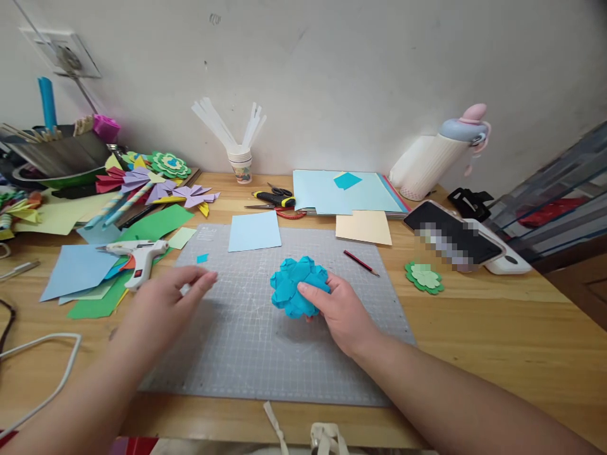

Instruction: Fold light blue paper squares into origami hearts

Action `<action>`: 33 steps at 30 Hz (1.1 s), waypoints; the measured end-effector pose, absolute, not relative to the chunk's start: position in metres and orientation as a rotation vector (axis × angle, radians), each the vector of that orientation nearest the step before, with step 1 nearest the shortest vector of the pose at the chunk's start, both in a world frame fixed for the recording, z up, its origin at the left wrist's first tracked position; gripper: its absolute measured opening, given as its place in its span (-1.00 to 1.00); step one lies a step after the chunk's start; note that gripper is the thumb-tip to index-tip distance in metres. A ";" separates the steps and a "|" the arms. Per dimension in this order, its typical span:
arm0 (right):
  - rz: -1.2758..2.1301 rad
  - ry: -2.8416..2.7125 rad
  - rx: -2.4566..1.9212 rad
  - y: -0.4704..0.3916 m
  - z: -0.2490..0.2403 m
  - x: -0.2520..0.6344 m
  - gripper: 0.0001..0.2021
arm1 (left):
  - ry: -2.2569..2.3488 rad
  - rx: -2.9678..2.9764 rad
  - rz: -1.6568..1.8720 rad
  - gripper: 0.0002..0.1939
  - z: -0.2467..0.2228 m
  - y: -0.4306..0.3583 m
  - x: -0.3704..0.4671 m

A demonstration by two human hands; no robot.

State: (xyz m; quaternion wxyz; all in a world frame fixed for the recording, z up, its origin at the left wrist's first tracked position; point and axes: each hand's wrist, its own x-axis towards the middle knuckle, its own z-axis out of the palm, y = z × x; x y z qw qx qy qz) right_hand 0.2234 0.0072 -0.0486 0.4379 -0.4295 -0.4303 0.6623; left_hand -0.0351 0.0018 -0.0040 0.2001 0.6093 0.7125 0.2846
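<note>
Wooden table (497, 347): runs across the whole view up to the wall, with craft paper and tools lying about on it.
Grey cutting mat (237, 363): flat on the table, under both hands.
Left hand (165, 300): over the mat's left side, thumb and index finger drawn close, their tips towards the flower; whether they meet or pinch anything, I cannot tell.
Right hand (348, 313): pinching the flower's right edge, thumb on top, fingers behind and mostly hidden.
Hot glue gun (147, 258): on its side just beyond the left hand, nozzle to the left.
Blue paper flower (291, 287): in the right hand, apparently raised over the mat; nearly round, so no clear long axis. It spreads leftward from that grip, with a gap of bare mat between it and the left fingertips.
Light-blue paper square (255, 231): at the mat's far edge, beyond the flower.
Pencil (361, 263): slanting on the mat, beyond the right hand.
Blue paper scrap (202, 258): just past the left fingertips.
</note>
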 end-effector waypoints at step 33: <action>1.541 -1.079 -1.228 0.013 -0.046 0.226 -0.69 | 1.305 1.241 0.996 -0.60 -0.033 0.012 0.044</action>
